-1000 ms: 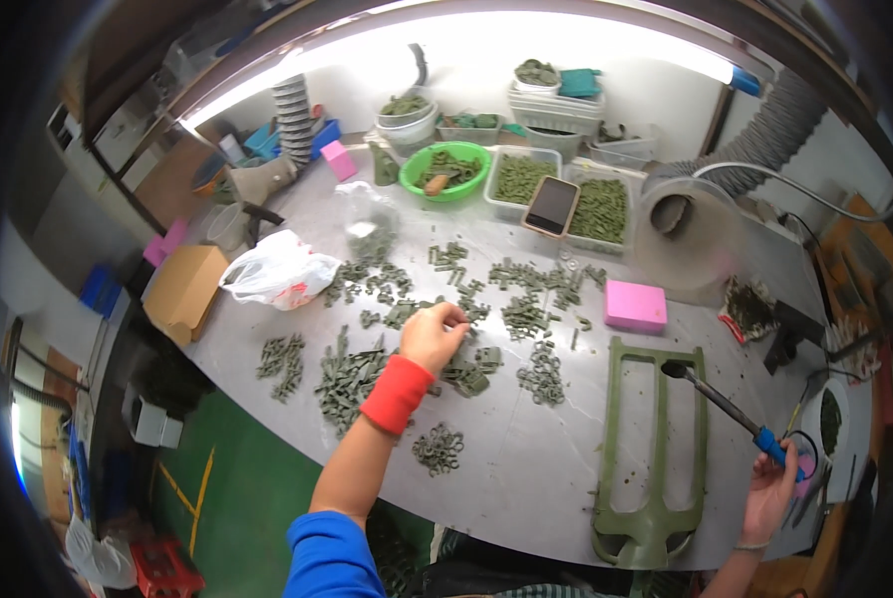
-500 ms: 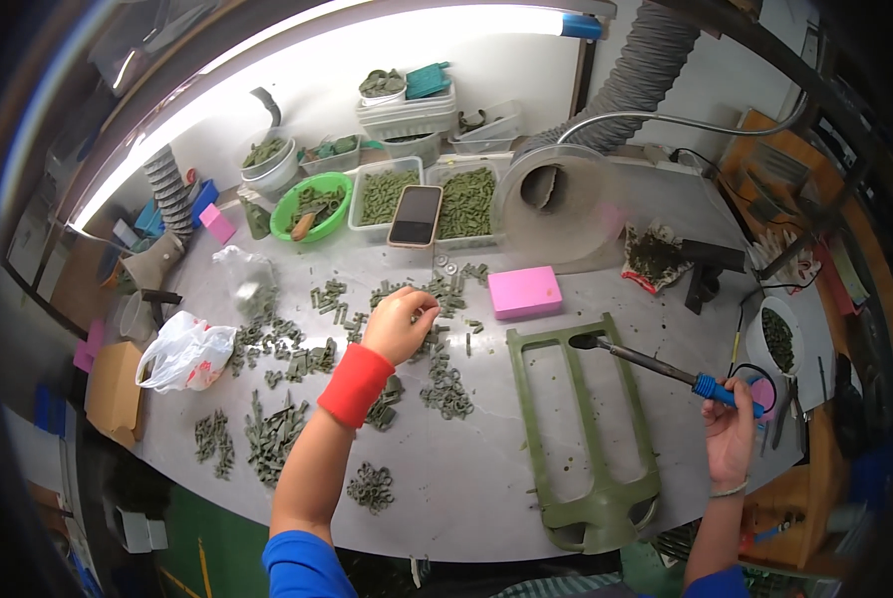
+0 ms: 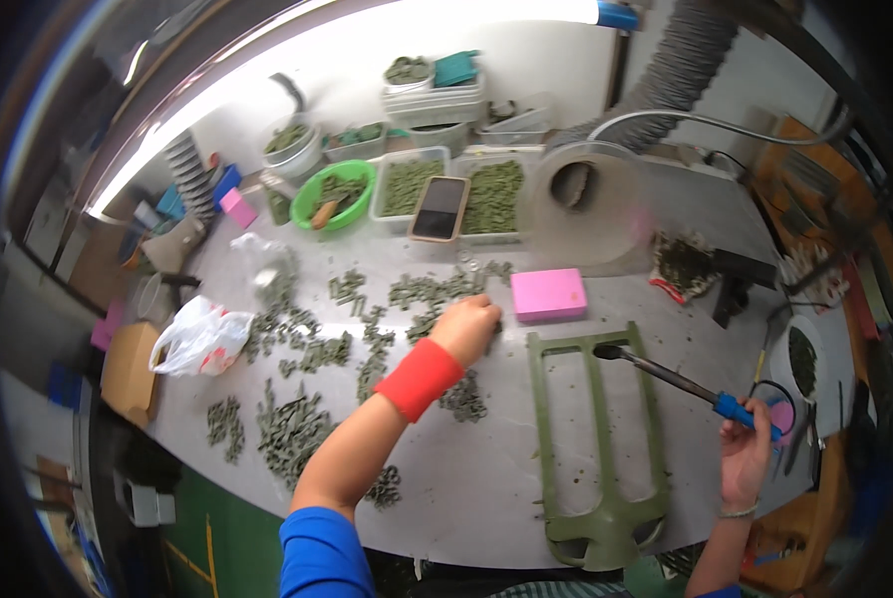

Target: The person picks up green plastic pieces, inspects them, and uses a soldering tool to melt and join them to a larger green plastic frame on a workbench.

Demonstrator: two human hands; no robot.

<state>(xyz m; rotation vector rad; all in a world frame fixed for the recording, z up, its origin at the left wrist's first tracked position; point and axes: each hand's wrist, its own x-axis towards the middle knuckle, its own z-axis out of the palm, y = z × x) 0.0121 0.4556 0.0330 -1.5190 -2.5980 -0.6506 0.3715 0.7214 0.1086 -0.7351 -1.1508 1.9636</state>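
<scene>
My left hand [image 3: 466,329], below a red wristband, is over the middle of the table with its fingers closed together. Anything they hold is too small to make out. Around it lie loose piles of small green plastic parts [image 3: 427,291], and a pink block [image 3: 549,296] is just to its right. In my right hand [image 3: 745,463] is a soldering iron [image 3: 678,381] with a blue handle and a broad dark tip. That tip hangs over the upper bar of a green plastic frame [image 3: 606,498], which lies flat; I cannot tell whether they touch.
Behind stand a green basin [image 3: 304,183], clear tubs of green pieces [image 3: 492,199], a phone [image 3: 439,209] leaning on them, and a round extraction hood [image 3: 591,234]. A white plastic bag [image 3: 202,339] and a cardboard box [image 3: 131,374] sit left. A bowl [image 3: 787,371] is right.
My left hand has moved right across the piles, toward the pink block. My right hand keeps the iron over the frame's upper bar. The whole view has shifted slightly.
</scene>
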